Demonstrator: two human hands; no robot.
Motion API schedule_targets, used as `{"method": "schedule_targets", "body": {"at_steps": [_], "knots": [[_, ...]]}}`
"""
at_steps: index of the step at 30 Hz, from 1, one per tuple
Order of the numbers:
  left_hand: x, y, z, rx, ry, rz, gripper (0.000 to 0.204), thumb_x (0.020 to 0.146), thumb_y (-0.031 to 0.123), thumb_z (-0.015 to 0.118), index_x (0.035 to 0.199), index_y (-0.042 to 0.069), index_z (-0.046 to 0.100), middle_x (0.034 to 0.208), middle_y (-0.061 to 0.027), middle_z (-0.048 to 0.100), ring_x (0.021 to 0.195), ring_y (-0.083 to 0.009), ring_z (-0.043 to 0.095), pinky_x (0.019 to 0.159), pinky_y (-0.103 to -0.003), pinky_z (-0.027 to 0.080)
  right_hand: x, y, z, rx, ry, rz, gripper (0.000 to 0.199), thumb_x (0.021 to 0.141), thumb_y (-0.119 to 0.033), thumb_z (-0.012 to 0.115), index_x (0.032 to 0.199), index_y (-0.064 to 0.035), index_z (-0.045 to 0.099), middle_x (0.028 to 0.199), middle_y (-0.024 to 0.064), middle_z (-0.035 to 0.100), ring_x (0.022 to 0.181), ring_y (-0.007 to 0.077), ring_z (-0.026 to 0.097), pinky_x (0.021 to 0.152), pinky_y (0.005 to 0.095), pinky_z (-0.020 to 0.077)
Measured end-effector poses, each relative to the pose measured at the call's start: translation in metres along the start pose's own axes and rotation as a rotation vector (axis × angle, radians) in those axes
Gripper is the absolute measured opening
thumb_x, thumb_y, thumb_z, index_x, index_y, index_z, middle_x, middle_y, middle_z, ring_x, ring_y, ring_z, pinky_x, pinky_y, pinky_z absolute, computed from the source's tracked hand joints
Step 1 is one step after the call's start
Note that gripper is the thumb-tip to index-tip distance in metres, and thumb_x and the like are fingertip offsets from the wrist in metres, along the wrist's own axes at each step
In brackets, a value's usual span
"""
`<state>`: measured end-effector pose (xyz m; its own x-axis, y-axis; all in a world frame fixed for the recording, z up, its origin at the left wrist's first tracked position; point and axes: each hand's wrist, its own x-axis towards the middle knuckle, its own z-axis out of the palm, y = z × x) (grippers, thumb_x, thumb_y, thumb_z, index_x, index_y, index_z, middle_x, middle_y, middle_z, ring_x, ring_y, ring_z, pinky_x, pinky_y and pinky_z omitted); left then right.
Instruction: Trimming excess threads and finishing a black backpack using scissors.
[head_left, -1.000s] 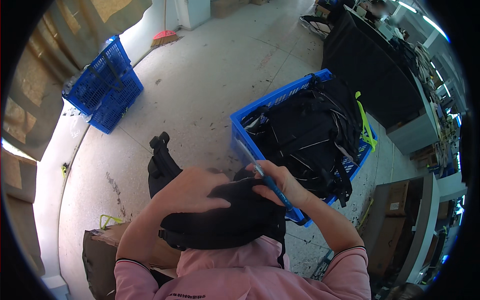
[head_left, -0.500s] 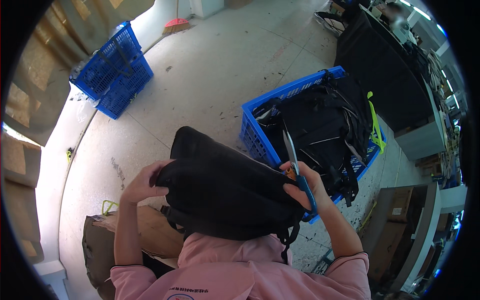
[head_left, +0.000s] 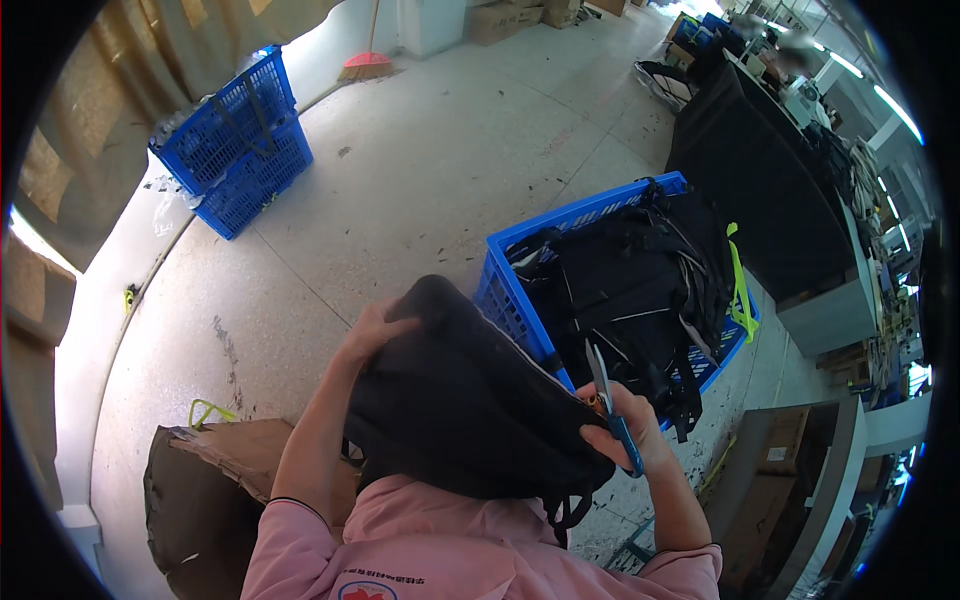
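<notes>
The black bag (head_left: 470,410) looks soft and floppy (not heavy). Left hand (head_left: 375,330) fingers clamp its top; right hand (head_left: 625,430) fingers squeeze its edge and blue scissors (head_left: 612,405).

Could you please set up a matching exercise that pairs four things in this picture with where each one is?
Things:
1. scissors
2. black bag
3. broom
4. stacked blue crates

Places:
A. under both hands
B. by the far wall
C. in the right hand
D. on the floor, far left

Pairs: 1-C, 2-A, 3-B, 4-D
</notes>
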<state>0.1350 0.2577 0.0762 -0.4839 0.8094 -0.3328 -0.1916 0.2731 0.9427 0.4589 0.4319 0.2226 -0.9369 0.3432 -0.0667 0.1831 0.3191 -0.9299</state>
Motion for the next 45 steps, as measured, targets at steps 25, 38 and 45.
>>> {"method": "schedule_targets", "body": {"at_steps": [25,38,45], "knots": [[-0.038,0.020,-0.009,-0.387,0.106,0.335,0.035,0.076,0.006,0.070,0.108,-0.001,0.058,0.100,-0.0079,0.065,0.088,-0.0146,0.062,0.080,-0.028,0.050,0.004,-0.021,-0.040,-0.790,-0.170,0.026,0.054,0.065,-0.039,0.078,0.101,-0.0067,0.053,0.076,0.0071,0.056,0.071,0.0261,0.058,0.062,0.0364,0.0447],[-0.044,0.023,-0.012,-0.424,0.140,0.311,0.035,0.074,0.005,0.071,0.107,0.000,0.059,0.099,-0.0070,0.065,0.088,-0.0145,0.062,0.079,-0.028,0.050,0.011,-0.012,-0.036,-0.686,-0.168,-0.011,0.043,0.068,-0.028,0.078,0.094,-0.0042,0.052,0.068,0.0092,0.056,0.056,0.0253,0.058,0.051,0.0326,0.0444],[-0.051,0.019,-0.017,-0.457,0.184,0.306,0.035,0.074,0.004,0.072,0.106,0.002,0.059,0.098,-0.0066,0.065,0.087,-0.0143,0.062,0.078,-0.029,0.051,0.025,-0.023,-0.035,-0.741,-0.146,-0.019,0.050,0.065,-0.032,0.079,0.098,-0.0046,0.054,0.073,0.0087,0.057,0.064,0.0259,0.059,0.055,0.0331,0.0456]]}}
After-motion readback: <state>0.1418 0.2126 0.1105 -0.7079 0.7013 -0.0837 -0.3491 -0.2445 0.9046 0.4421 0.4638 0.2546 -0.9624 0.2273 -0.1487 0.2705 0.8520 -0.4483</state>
